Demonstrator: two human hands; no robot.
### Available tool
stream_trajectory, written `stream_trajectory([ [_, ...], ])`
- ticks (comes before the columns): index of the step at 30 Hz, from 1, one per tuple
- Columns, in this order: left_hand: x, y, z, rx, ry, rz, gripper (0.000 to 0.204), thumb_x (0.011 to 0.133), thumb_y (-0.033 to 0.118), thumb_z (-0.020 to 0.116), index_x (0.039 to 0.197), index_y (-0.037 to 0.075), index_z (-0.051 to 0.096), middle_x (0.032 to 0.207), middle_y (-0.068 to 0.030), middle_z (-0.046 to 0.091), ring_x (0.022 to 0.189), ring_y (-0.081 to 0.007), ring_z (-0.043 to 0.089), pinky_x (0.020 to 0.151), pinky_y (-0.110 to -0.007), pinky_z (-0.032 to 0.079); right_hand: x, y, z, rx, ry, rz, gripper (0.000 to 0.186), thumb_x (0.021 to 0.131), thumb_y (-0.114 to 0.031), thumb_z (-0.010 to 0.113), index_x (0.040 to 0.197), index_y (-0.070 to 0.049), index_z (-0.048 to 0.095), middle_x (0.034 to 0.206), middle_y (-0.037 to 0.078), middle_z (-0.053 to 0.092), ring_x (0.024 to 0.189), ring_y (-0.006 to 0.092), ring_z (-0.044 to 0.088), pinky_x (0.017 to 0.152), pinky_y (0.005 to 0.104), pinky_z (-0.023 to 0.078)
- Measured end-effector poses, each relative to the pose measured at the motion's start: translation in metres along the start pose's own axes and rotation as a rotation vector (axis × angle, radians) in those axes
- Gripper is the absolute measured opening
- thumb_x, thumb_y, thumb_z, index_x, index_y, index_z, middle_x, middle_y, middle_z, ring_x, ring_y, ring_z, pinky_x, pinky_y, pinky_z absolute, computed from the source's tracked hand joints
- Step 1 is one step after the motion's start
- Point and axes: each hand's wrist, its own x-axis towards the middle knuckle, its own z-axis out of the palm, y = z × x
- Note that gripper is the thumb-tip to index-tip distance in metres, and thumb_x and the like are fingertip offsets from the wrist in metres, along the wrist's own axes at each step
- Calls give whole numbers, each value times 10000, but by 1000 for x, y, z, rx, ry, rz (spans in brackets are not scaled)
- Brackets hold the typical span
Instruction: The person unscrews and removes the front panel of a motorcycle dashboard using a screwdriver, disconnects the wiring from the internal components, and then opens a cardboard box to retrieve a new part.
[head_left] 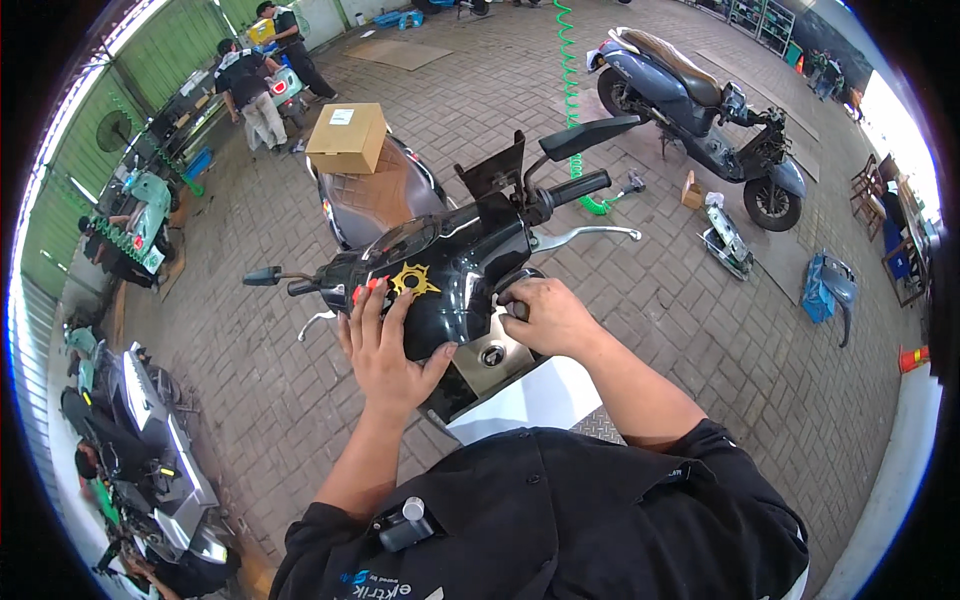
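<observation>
Directly ahead stands a scooter with a glossy black handlebar cover (465,270), marked by a gold sun-shaped emblem (425,280). My left hand (385,355) lies on the cover's left side, fingers spread beside the emblem. At the cover's right edge, my right hand (548,318) has its fingers curled in; what they grip, if anything, is hidden. Between my hands a beige panel (510,358) with a round key lock (492,355) shows below the cover. A silver brake lever (585,236) and black grip (580,187) extend to the right.
A cardboard box (347,138) rests on the scooter's brown seat (385,200). A partly stripped blue scooter (690,100) stands at the far right, near a coiled green hose (568,90). Other people work on scooters at the left. A loose part (727,240) lies on the paving.
</observation>
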Motion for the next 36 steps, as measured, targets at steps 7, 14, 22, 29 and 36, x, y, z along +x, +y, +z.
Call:
stream_trajectory([
  [7, -2, -2, -1, -17, -9, -28, 768, 768, 649, 668, 1300, 97, 607, 1395, -172, 525, 1340, -378, 441, 1131, -567, 233, 11, -4, 20, -205, 30, -109, 270, 770, -242, 643, 874, 6, 668, 874, 187, 671, 868, 377, 664, 791, 457, 545],
  [14, 2, 7, -1, -53, 37, -26, 742, 696, 594, 750, 1265, 133, 630, 1394, -155, 533, 1322, -382, 460, 1114, -576, 257, 17, 8, 6, 19, -86, 27, 239, 709, -214, 680, 836, -12, 683, 838, 203, 672, 836, 388, 659, 761, 464, 531],
  [22, 0, -1, -2, -19, 37, -19, 748, 716, 606, 725, 1269, 112, 631, 1379, -174, 535, 1338, -373, 454, 1111, -566, 259, 30, 9, 2, 211, -269, 44, 205, 734, -154, 647, 858, 7, 673, 761, 185, 662, 710, 306, 646, 681, 397, 511],
  [29, 3, 3, -6, -28, 10, -17, 757, 722, 611, 716, 1273, 98, 633, 1408, -185, 519, 1353, -377, 443, 1120, -579, 254, 17, 24, 5, 489, -326, 181, 213, 831, -212, 711, 852, -9, 649, 703, 81, 641, 661, 123, 587, 621, 309, 480],
  [36, 2, 2, -3, -40, 25, -13, 744, 736, 622, 710, 1267, 106, 634, 1400, -171, 529, 1349, -368, 448, 1128, -568, 237, 8, 18, 8, 212, -237, 164, 337, 805, -284, 773, 895, 8, 631, 789, 175, 654, 732, 289, 638, 691, 404, 496],
])
